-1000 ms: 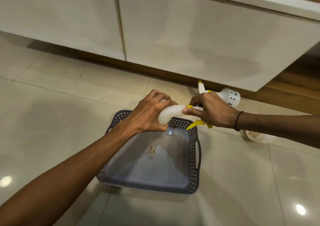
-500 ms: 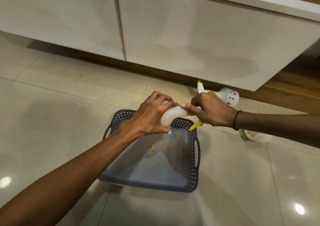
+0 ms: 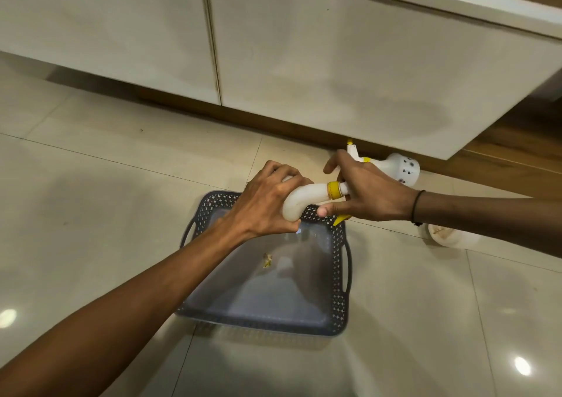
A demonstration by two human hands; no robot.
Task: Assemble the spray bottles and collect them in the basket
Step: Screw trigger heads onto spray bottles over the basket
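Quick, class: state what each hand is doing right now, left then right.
Left hand: closed, gripping the white bottle by its body.
Right hand: fingers around the spray head at the yellow collar, thumb under the neck.

Both hands meet ahead, left hand (image 3: 267,202) curled tightly in a grasp, right hand (image 3: 371,192) with fingers loosely spread.

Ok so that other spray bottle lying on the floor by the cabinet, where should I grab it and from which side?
Grip the second spray bottle round its narrow neck, just behind the yellow collar. It lies on its side, wide dotted base pointing right, nozzle left. Come from above, likely with the right hand: the cabinet crowds it behind, and the neck looks slimmer than the bulbous body.
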